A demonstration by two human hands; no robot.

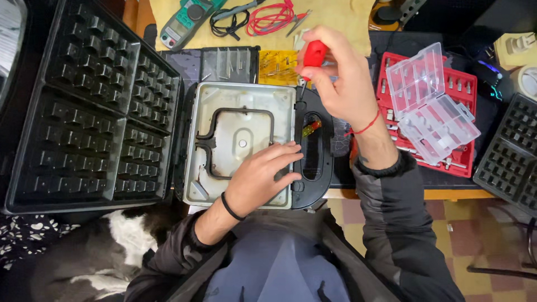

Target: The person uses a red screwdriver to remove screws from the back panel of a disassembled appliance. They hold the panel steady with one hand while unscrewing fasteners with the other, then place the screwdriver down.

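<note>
Screwdriver (312,56) gripped upright in the right hand (341,78), tip at the waffle iron (240,145) edge; left hand (263,176) lies flat and open on its plate, steadying it.

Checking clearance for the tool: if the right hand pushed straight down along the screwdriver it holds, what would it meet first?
The right hand grips the red-handled screwdriver tip-down. Its line likely ends at the waffle iron's metal plate, near its top right corner by the black hinge housing; depth is unclear.

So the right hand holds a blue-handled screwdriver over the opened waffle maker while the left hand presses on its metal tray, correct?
Not quite: in the head view the screwdriver in the right hand has a red handle, not blue. The left hand does press on the metal tray of the opened waffle maker.
</note>
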